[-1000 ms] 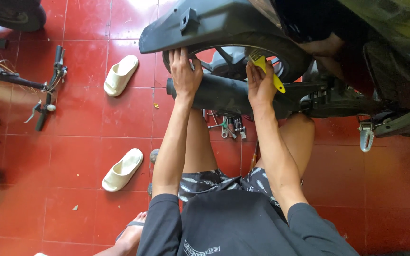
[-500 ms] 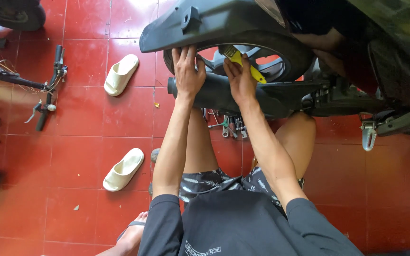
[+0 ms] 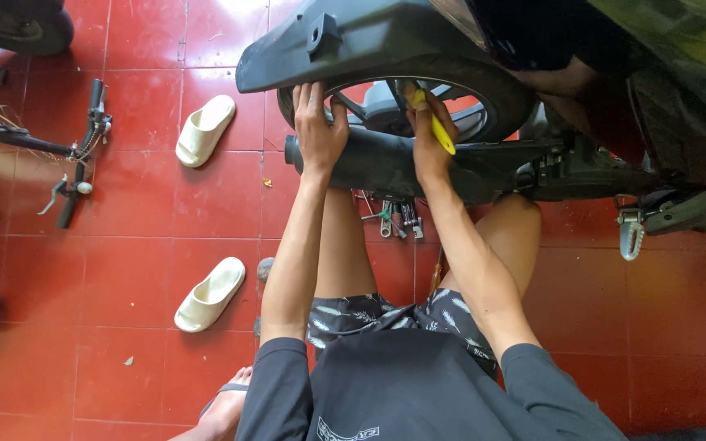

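I sit on the red tile floor facing the rear wheel [image 3: 496, 102] of a motorbike, under its black rear fender [image 3: 369, 37]. My left hand [image 3: 319, 126] rests on top of the black exhaust pipe [image 3: 369, 163] with fingers reaching up to the tyre. My right hand [image 3: 428, 135] grips a yellow-handled tool [image 3: 435, 126] held against the wheel hub area. The tool's tip is hidden behind my fingers and the wheel.
Two cream slippers lie on the floor, one [image 3: 204, 129] further off, one [image 3: 210, 292] near my left knee. Loose wrenches [image 3: 390, 219] lie under the exhaust. A detached handlebar [image 3: 75, 151] lies at the left. A footpeg [image 3: 631, 233] sticks out at the right.
My right hand with the yellow tool has moved left and inward toward the wheel hub. My left hand has stayed on the exhaust pipe.
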